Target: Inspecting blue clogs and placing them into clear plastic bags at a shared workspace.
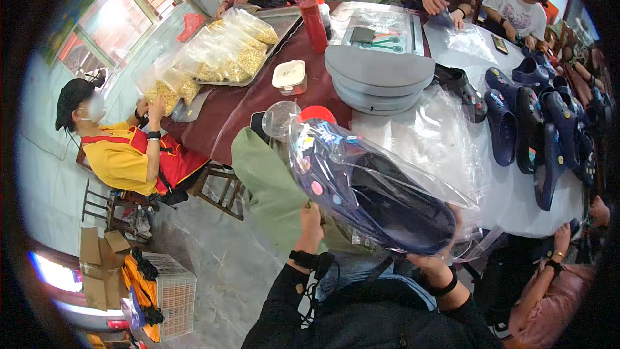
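Observation:
I hold a pair of dark blue clogs (381,200) with small coloured charms inside a clear plastic bag (420,174), raised in front of me. My left hand (310,223) grips the near left side of the bagged clogs. My right hand (445,252) holds the bag's open end at the heel, partly hidden behind the plastic. A pile of empty clear bags (439,136) lies on the white table (549,216) just beyond.
Several loose dark blue clogs (539,129) lie at the right. Grey lids (378,74), a red bottle (314,24) and a green cloth (271,187) are near. Other people sit around; one in yellow handles bags of yellow pieces (213,58). A white crate (171,294) stands on the floor.

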### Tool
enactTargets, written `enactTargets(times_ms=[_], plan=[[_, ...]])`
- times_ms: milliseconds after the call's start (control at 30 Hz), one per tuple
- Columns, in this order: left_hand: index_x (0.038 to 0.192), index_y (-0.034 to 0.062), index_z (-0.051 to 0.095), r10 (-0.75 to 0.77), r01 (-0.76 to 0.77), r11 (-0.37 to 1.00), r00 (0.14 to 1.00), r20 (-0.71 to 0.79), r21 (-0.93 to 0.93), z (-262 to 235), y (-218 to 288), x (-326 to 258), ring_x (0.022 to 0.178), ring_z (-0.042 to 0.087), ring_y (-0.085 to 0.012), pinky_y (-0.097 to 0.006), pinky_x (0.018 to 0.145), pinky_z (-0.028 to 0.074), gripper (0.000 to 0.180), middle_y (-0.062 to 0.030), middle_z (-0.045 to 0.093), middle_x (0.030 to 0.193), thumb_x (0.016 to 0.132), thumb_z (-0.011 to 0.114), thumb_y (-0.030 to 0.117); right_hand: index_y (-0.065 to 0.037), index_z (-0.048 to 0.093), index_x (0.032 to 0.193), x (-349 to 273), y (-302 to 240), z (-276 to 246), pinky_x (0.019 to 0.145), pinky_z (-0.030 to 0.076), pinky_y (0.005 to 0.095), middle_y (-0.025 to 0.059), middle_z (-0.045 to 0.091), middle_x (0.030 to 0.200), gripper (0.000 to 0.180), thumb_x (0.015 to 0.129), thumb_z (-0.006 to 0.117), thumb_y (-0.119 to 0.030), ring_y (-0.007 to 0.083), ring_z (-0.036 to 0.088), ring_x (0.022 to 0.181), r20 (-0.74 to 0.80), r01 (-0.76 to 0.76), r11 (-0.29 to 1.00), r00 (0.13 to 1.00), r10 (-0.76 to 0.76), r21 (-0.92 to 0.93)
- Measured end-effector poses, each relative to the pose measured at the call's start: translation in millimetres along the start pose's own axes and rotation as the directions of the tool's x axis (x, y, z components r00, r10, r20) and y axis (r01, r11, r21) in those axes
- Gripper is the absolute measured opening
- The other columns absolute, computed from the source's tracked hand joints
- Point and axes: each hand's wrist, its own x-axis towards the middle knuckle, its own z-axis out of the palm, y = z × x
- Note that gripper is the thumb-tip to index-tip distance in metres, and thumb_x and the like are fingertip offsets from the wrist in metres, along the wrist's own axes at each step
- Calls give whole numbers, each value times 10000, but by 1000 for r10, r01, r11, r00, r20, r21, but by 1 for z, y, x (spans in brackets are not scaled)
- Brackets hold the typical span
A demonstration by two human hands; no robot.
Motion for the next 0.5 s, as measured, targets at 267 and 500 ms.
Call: enactTargets(times_ms=[267,500], plan=[[1335,62,377,318,-364,931,851,-417,-32,-60,37,-35,1035,543,-270,-398,836,474,402,-125,506,1215,967,440,210,-70,94,1425,17,20,8,1035,355,403,153,351,1339,1230,524,908,-262,272,411,1219,56,56,998,997,-54,-39],[1353,25,338,420,-480,877,731,-538,33,-86,91,-70,1060,520,-285,-401,881,446,444,-146,489,1242,934,408,155,-57,318,1375,46,8,71,1026,371,412,168,408,1351,1028,550,899,-253,284,440,1233,455,127,981,889,-46,-149]])
